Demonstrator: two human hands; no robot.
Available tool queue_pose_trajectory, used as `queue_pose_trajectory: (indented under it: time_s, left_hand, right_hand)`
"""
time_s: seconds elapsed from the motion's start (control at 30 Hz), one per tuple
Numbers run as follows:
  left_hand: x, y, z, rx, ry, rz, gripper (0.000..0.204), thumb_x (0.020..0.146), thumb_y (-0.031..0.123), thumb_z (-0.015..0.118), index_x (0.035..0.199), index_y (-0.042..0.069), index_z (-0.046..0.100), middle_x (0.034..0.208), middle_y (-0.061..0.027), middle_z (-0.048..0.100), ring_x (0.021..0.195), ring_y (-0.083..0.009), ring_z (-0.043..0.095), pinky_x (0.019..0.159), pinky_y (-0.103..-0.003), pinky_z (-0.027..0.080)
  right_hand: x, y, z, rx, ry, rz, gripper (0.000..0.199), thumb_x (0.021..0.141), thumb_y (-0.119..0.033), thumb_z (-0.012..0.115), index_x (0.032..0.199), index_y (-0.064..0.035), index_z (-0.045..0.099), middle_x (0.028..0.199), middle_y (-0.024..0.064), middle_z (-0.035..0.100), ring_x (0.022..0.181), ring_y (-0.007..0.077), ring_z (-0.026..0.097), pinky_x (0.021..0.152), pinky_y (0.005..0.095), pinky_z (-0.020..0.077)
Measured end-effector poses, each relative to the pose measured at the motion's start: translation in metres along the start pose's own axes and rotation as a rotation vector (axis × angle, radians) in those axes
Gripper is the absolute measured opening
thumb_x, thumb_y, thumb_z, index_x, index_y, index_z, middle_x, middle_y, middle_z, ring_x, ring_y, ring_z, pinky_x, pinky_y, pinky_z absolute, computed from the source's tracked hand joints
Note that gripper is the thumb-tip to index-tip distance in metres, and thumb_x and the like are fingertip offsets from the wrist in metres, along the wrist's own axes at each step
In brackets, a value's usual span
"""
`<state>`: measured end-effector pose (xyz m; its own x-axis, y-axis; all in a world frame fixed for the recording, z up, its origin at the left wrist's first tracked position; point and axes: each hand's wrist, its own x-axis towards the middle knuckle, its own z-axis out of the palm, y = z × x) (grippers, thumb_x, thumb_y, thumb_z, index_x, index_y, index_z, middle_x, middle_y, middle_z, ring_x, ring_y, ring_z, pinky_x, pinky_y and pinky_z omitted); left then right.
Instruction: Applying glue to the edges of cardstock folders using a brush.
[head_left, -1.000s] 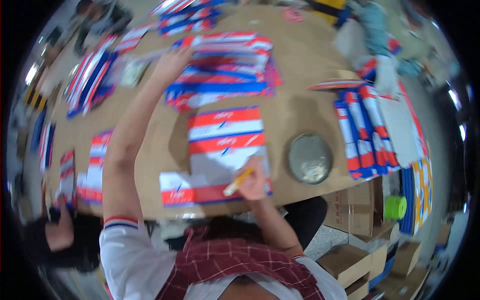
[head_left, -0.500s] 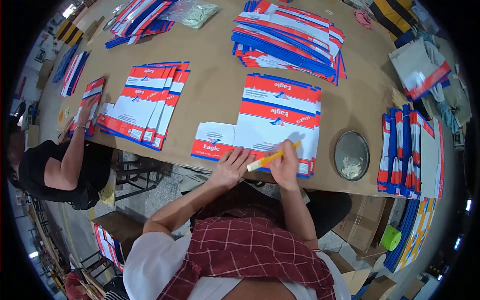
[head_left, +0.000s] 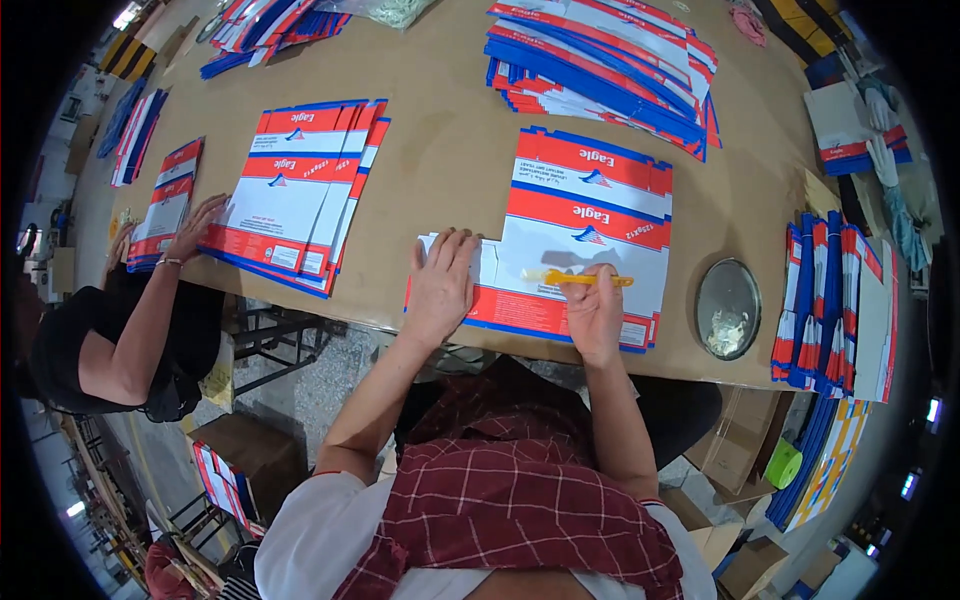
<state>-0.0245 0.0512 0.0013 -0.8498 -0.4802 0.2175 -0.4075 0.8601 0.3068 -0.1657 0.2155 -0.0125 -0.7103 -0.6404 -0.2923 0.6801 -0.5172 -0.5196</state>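
Observation:
A flat red, white and blue carton blank [head_left: 590, 207] lies in front of me at the table's near edge. My left hand [head_left: 441, 287] rests palm down over its small side flap [head_left: 488, 262], fingers stretched out and hiding part of it. In my right hand [head_left: 597, 318] is a yellow-handled brush [head_left: 610, 281], gripped between thumb and fingers. The brush's pale tip points left, over the white panel; whether it touches the board I cannot tell. To the right stands a round dark dish [head_left: 727, 280] with whitish paste in it.
More carton blanks [head_left: 620, 75] are stacked at the far side and others [head_left: 290, 190] to the left. Folded cartons [head_left: 825, 300] stand along the right edge. At the left, a co-worker's hand [head_left: 190, 232] touches another carton on the same brown tabletop [head_left: 420, 130].
My left hand has moved left and up onto the side flap. The brush has swung level and shifted right, over the white panel. The view has shifted slightly.

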Motion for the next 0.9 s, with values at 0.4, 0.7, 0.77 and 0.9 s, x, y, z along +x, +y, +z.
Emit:
queue_pose_trajectory:
  time_s: [0.4,0.7,0.77,0.9]
  left_hand:
    - [0.002,-0.006,-0.005,-0.179,0.049,-0.030,0.044,0.065,-0.002,0.054,0.108,0.005,0.049,0.111,-0.0119,0.048,0.110,-0.0270,0.044,0.091,-0.045,0.028]
    - [-0.010,-0.023,0.003,-0.363,0.236,0.040,0.027,0.054,-0.004,0.056,0.077,0.010,0.057,0.081,-0.0035,0.051,0.086,-0.0233,0.050,0.080,-0.040,0.030]
    - [-0.012,-0.021,0.004,-0.311,0.269,0.056,0.022,0.048,-0.002,0.056,0.067,0.011,0.056,0.076,-0.0022,0.050,0.084,-0.0222,0.050,0.077,-0.039,0.031]
    - [-0.014,-0.024,0.009,-0.257,0.280,0.088,0.023,0.047,0.001,0.056,0.068,0.011,0.055,0.076,-0.0026,0.049,0.085,-0.0227,0.050,0.076,-0.038,0.032]
  right_hand:
    - [-0.002,-0.001,-0.003,-0.033,-0.142,0.000,0.016,0.090,-0.024,0.050,0.093,-0.0086,0.046,0.078,0.0037,0.056,0.079,0.0136,0.054,0.088,0.0378,0.0398]
    - [-0.015,0.004,0.022,-0.541,-0.137,-0.083,0.005,0.088,-0.008,0.049,0.090,-0.0061,0.045,0.068,0.0052,0.056,0.070,0.0120,0.055,0.087,0.0318,0.0403]
    - [-0.018,0.008,0.031,-0.621,-0.012,-0.076,0.003,0.087,-0.006,0.047,0.088,-0.0055,0.045,0.063,0.0049,0.056,0.062,0.0114,0.054,0.086,0.0326,0.0409]
    - [-0.015,0.017,0.031,-0.734,-0.145,-0.184,0.005,0.086,-0.004,0.050,0.087,-0.0046,0.045,0.073,0.0075,0.060,0.064,0.0098,0.055,0.067,0.0250,0.0458]
